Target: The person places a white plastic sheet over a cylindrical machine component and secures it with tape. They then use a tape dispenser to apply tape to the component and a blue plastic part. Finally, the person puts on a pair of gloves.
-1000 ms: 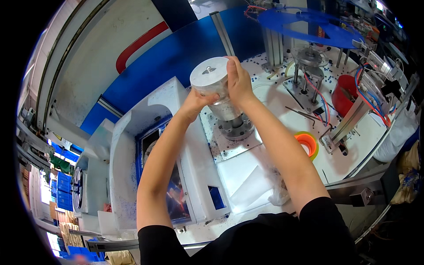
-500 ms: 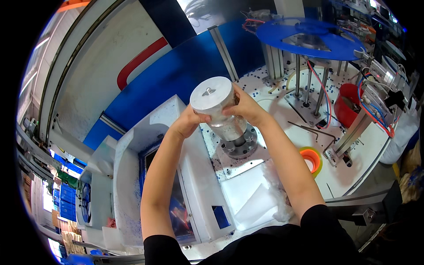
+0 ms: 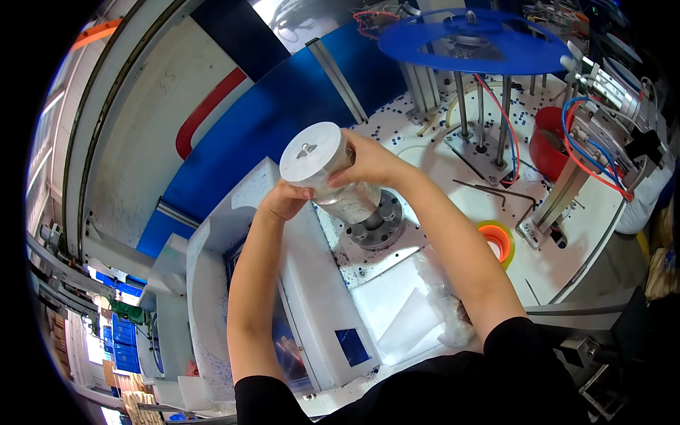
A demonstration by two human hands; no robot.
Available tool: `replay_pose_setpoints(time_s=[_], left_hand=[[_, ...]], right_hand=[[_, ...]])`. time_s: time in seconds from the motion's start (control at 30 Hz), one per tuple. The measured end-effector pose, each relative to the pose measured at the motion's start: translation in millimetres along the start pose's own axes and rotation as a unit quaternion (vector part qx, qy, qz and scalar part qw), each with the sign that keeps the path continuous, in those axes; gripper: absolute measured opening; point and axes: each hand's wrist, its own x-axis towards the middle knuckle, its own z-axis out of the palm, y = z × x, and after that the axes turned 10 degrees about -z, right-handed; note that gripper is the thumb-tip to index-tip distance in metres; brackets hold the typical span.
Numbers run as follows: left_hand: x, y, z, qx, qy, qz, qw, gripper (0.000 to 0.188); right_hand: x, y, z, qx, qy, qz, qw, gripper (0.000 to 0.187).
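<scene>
Both my hands hold a silver metal cylinder (image 3: 309, 159) with a flat round top. A small fitting sits in the middle of that top, and the lower body looks shiny, perhaps wrapped in clear film. My left hand (image 3: 285, 201) grips the near left side, its thumb against the wall. My right hand (image 3: 373, 161) wraps the right side, fingers partly hidden behind it. The cylinder leans to the left over a dark round bolted flange (image 3: 391, 232) on the white table. Whether its lower end touches the flange is hidden.
To the left stands a white bin (image 3: 205, 283) with a window. Plastic film (image 3: 443, 304) lies nearer me. At the right are an orange-and-yellow tape roll (image 3: 504, 244), hex keys (image 3: 496, 190), a red bucket (image 3: 545, 145) and a blue slotted disc (image 3: 474, 53) on posts. Small blue bits litter the table.
The cylinder's top has shifted left relative to the flange and leans further that way, both hands moving with it. The whole view has swung slightly as well.
</scene>
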Motion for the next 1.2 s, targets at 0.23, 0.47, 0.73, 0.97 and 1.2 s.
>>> replay_pose_setpoints(time_s=[0.23, 0.47, 0.73, 0.97, 1.2], left_hand=[[-7, 2, 15, 0.056, 0.036, 0.014, 0.998, 0.084], [-22, -12, 45, 0.201, 0.181, 0.053, 0.961, 0.073], [-98, 20, 97, 0.256, 0.314, -0.008, 0.914, 0.121], [-200, 32, 203, 0.585, 0.090, 0.175, 0.787, 0.080], [-243, 2, 250, 0.598, -0.176, 0.078, 0.778, 0.072]], right_hand=[[-23, 18, 18, -0.091, 0.106, -0.048, 0.989, 0.098], [-42, 19, 60, -0.304, 0.166, -0.063, 0.936, 0.115], [-185, -74, 61, -0.320, 0.284, -0.105, 0.898, 0.083], [-351, -73, 100, -0.716, 0.091, 0.099, 0.685, 0.067], [-354, -68, 90, -0.598, 0.174, 0.117, 0.774, 0.023]])
